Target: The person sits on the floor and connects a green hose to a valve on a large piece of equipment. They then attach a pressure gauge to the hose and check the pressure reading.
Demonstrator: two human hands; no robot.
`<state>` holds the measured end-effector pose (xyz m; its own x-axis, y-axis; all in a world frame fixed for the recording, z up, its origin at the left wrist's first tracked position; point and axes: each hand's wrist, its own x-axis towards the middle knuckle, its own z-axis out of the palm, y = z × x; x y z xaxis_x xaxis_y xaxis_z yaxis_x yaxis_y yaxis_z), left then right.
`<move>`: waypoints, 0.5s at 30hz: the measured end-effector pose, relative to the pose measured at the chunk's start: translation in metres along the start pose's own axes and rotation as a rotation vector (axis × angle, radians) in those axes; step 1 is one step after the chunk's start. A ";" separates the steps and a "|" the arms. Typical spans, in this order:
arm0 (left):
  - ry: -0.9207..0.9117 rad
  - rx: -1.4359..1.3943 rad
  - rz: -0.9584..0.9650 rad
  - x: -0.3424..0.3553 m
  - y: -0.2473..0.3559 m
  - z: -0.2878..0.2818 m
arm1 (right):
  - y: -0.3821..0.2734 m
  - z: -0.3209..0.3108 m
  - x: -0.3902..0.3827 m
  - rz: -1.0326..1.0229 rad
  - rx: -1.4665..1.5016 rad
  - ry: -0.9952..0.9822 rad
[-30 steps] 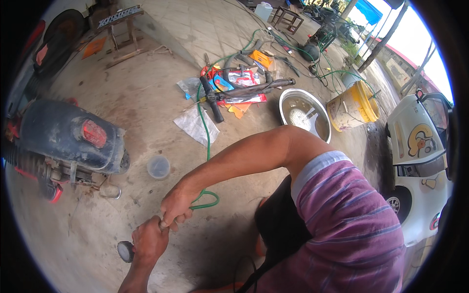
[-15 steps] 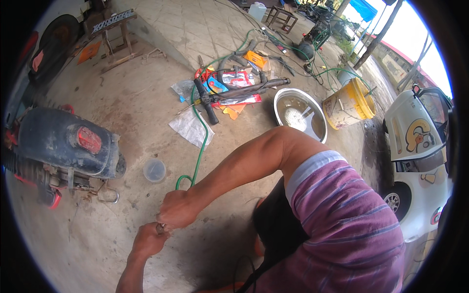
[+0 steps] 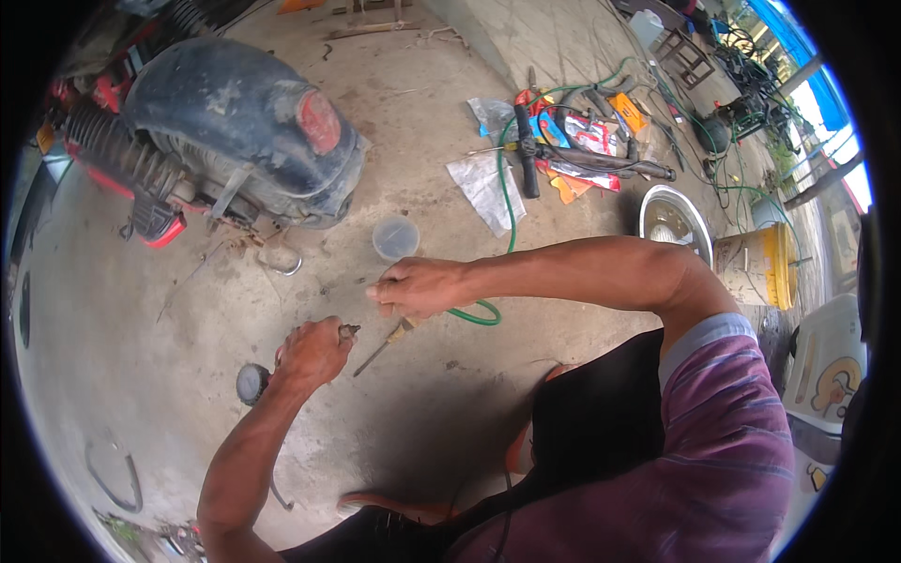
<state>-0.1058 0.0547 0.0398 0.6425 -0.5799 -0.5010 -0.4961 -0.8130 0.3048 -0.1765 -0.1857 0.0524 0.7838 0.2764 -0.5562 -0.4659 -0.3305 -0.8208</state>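
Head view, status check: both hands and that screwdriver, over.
Left hand shut on small dark part. Right hand shut on screwdriver, tip angled down to the floor. Clear plastic cup and green hose close by.

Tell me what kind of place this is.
Most likely an open-air motorbike repair spot. A motorbike's rear end stands on the bare concrete floor, tools and a green hose lie scattered about, and the left hand holds a small metal part beside a screwdriver.
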 end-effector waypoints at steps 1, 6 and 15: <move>0.003 -0.013 -0.021 0.003 -0.018 0.004 | -0.020 0.002 -0.005 0.062 0.065 -0.031; 0.092 -0.095 -0.032 0.017 -0.076 0.034 | -0.023 0.010 -0.003 -0.003 0.088 -0.096; 0.281 -0.657 0.314 0.012 -0.032 0.004 | -0.025 0.002 0.015 0.039 0.266 0.047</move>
<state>-0.0843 0.0743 0.0210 0.6968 -0.7082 -0.1142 -0.2879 -0.4219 0.8597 -0.1537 -0.1710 0.0643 0.7782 0.2240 -0.5867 -0.5831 -0.0895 -0.8075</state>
